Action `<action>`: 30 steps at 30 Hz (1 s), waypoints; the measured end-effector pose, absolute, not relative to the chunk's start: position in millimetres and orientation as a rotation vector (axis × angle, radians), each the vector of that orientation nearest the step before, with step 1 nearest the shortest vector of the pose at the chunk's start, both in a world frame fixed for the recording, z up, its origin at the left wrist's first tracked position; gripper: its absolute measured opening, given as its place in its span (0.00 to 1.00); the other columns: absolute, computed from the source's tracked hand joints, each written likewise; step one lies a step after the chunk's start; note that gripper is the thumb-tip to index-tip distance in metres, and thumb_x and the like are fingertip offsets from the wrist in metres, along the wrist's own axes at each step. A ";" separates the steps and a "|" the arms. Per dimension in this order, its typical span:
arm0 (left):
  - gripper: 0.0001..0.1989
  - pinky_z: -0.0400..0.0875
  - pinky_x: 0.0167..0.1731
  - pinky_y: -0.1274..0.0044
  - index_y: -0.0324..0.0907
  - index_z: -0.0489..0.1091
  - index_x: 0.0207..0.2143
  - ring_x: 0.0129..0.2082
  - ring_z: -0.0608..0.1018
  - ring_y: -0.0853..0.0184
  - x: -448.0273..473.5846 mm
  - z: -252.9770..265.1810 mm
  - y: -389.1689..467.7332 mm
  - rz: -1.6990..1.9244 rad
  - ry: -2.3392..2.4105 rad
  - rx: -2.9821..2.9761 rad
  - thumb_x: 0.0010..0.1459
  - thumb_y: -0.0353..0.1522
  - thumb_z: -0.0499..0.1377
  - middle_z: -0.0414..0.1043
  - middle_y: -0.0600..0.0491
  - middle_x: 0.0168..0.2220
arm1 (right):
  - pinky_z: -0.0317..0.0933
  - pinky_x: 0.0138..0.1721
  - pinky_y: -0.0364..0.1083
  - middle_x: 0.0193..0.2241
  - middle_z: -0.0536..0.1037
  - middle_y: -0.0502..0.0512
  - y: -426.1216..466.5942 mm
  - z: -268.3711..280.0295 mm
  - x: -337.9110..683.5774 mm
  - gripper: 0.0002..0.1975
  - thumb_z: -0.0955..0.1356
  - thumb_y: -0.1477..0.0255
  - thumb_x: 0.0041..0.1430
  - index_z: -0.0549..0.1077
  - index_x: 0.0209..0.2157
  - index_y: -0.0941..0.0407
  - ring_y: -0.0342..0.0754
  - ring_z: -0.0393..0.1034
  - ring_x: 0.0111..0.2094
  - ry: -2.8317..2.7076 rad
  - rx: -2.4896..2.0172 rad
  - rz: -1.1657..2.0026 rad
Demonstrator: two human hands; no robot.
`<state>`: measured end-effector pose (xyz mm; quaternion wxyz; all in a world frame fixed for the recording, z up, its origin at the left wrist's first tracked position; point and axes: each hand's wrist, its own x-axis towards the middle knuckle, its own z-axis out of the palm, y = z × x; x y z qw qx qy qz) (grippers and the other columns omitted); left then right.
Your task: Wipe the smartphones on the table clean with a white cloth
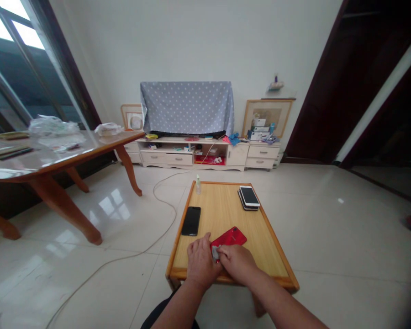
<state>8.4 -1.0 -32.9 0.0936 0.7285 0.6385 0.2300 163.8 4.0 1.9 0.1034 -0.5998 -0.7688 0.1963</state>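
Observation:
A red smartphone [232,236] lies slantwise on the small wooden table [222,201], its back with the camera facing up. My left hand [202,258] grips the phone's lower left end and steadies it, hiding that end. Pinched in the fingers of my right hand [239,261] is a small grey cloth [214,252], pressed against the phone's lower part. To the left, a black smartphone [191,221] rests apart from both hands. Near the far left corner stands a small clear spray bottle [198,185]. Several stacked phones, a white-framed one [249,195] on top, sit at the far right.
A larger table [89,142] with plastic bags on it stands at the left. A thin cable [164,201] runs over the tiled floor. Along the wall is a low white cabinet [238,155] beneath a polka-dot cloth cover [188,107].

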 end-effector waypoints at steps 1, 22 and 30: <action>0.35 0.52 0.59 0.64 0.39 0.55 0.64 0.55 0.70 0.55 8.0 -33.8 -0.9 0.685 1.889 2.165 0.54 0.35 0.57 0.72 0.44 0.53 | 0.54 0.34 0.43 0.35 0.83 0.51 1.5 3.0 161.1 0.16 0.61 0.62 0.67 0.80 0.39 0.48 0.48 0.74 0.37 -2.312 -1.728 0.593; 0.34 0.51 0.58 0.66 0.44 0.64 0.58 0.55 0.68 0.54 13.6 -14.9 -3.5 0.571 1.902 2.175 0.48 0.42 0.63 0.71 0.47 0.52 | 0.60 0.36 0.50 0.41 0.82 0.61 34.8 -6.0 196.1 0.27 0.52 0.56 0.70 0.65 0.63 0.48 0.57 0.77 0.40 -1.996 -2.208 0.416; 0.20 0.53 0.54 0.66 0.48 0.71 0.49 0.49 0.69 0.55 16.8 -7.7 -5.2 0.538 1.913 2.218 0.54 0.43 0.58 0.72 0.49 0.44 | 0.55 0.33 0.47 0.35 0.81 0.56 6.9 -17.9 181.8 0.20 0.58 0.56 0.68 0.73 0.54 0.45 0.53 0.75 0.35 -2.169 -1.958 0.366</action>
